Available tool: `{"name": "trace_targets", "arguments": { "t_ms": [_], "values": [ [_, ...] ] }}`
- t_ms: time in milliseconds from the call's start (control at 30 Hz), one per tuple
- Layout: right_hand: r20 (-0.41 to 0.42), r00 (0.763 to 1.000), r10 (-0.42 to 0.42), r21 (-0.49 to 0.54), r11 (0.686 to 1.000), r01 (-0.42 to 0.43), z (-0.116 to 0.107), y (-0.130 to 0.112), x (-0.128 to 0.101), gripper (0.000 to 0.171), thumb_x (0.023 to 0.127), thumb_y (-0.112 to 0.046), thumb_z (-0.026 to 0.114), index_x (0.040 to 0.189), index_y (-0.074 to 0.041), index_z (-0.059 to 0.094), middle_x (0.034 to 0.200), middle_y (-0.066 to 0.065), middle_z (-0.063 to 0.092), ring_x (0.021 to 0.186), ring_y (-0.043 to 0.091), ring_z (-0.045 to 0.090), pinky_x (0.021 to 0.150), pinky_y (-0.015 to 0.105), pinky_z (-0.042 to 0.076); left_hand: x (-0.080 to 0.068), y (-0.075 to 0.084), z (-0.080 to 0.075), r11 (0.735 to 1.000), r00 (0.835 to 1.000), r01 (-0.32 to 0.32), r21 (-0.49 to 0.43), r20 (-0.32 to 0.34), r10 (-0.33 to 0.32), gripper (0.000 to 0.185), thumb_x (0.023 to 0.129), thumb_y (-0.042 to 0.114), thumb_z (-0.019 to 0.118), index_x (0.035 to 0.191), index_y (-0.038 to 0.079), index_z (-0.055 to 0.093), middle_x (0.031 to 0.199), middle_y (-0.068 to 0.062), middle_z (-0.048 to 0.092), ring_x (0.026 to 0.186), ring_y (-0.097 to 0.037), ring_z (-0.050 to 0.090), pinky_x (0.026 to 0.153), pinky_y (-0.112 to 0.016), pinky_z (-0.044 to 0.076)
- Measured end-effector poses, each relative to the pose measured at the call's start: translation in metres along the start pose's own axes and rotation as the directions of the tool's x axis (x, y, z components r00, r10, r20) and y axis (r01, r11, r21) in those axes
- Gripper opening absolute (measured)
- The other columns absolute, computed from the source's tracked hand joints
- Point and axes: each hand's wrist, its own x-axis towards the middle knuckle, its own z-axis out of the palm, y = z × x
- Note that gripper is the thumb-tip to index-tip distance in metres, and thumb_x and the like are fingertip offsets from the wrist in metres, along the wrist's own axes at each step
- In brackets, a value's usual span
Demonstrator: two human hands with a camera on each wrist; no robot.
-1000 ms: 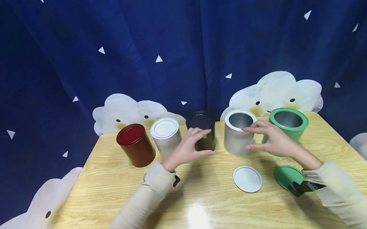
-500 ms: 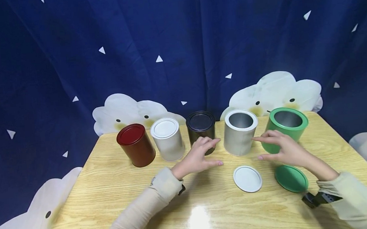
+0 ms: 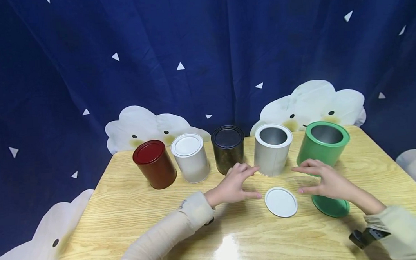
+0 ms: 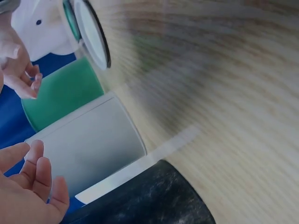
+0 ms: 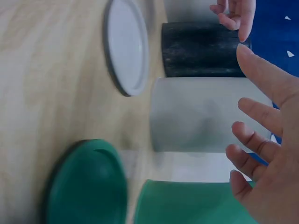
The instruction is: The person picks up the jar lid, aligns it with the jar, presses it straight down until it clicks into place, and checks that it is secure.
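Observation:
A white lid (image 3: 281,202) lies flat on the table between the two hands. My left hand (image 3: 233,186) hovers just left of it, thumb and fingers spread apart with nothing between them. On the other side, my right hand (image 3: 325,180) is held in the same spread pose, above a green lid (image 3: 330,207) that it partly covers. Behind the lids stand an uncapped white can (image 3: 271,158) and an uncapped green can (image 3: 323,149), their grey insides showing. The right wrist view shows the right hand's fingers (image 5: 254,140) apart from the cans.
Farther left in the row are a lidded black can (image 3: 228,152), a lidded white can (image 3: 191,162) and a lidded dark red can (image 3: 156,168). They stand along the back of the wooden table (image 3: 127,212), before a blue curtain (image 3: 203,47).
Both hands have drawn back from the cans toward the near side, and both have shifted rightward. They now flank the white lid. Cans and lids stay where they were.

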Motion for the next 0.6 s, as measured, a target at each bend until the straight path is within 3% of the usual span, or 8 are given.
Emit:
{"name": "trace_targets", "arguments": {
  "t_ms": [400, 600],
  "values": [
    [0.057, 0.998, 0.001, 0.034, 0.999, -0.003, 0.023, 0.007, -0.015, 0.064, 0.059, -0.037, 0.083, 0.113, -0.008, 0.064, 0.1, -0.004, 0.05, 0.088, 0.009, 0.039, 0.066, 0.031, 0.04, 0.003, 0.002, 0.016, 0.998, 0.995, 0.052, 0.045, 0.088, -0.056, 0.084, 0.07, 0.047, 0.074, 0.138, 0.01, 0.039, 0.117, -0.004, 0.045, 0.097, -0.015, 0.038, 0.077, -0.023, 0.029],
    [0.083, 0.996, 0.018, 0.05, 0.999, -0.022, 0.035, 0.012, -0.021, 0.07, 0.059, -0.042, 0.081, 0.117, -0.008, 0.061, 0.102, -0.003, 0.049, 0.087, 0.009, 0.036, 0.066, 0.029, 0.037, 0.007, 0.0, 0.03, 0.995, 0.987, 0.098, 0.03, 0.128, -0.101, 0.091, 0.07, 0.048, 0.074, 0.141, 0.011, 0.032, 0.119, -0.005, 0.043, 0.105, -0.016, 0.038, 0.084, -0.027, 0.031]
  ]
}}
